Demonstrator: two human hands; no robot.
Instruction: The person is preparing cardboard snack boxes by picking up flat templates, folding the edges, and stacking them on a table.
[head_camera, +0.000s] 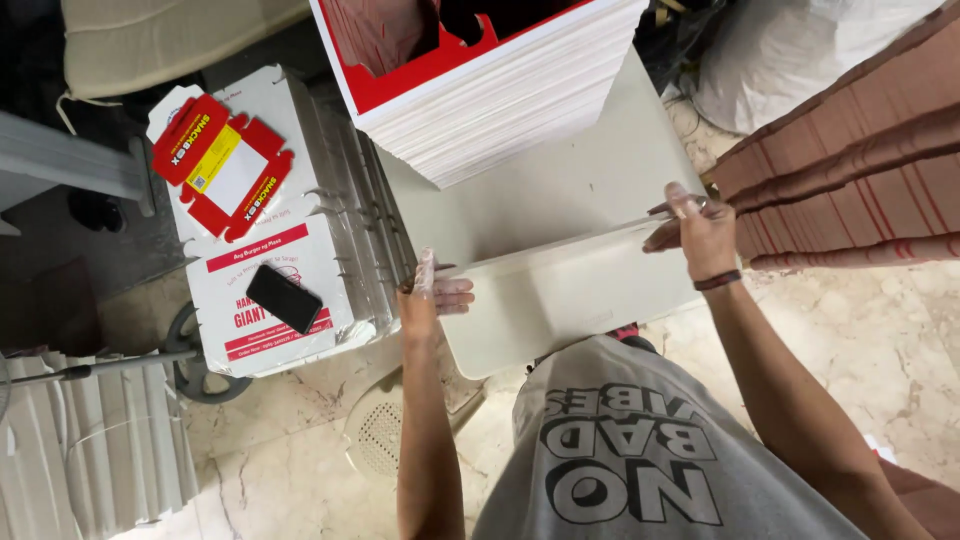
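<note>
I hold a flat white cardboard sheet (560, 285) over a grey-white table (540, 190), its far edge folded up along a crease. My left hand (430, 290) pinches the sheet's left end, thumb up. My right hand (695, 225) pinches its right end near the crease; a dark band circles that wrist. Behind the sheet, a tall stack of red-and-white flat box blanks (500, 90) sits on the table.
Left of the table lies a stack of white printed box blanks (290, 250) with a black phone (284, 298) and a small red-and-yellow unfolded carton (222, 165) on top. Brown-red stacked sheets (850, 160) stand at right. A plastic stool (385, 425) is below. The floor is marble tile.
</note>
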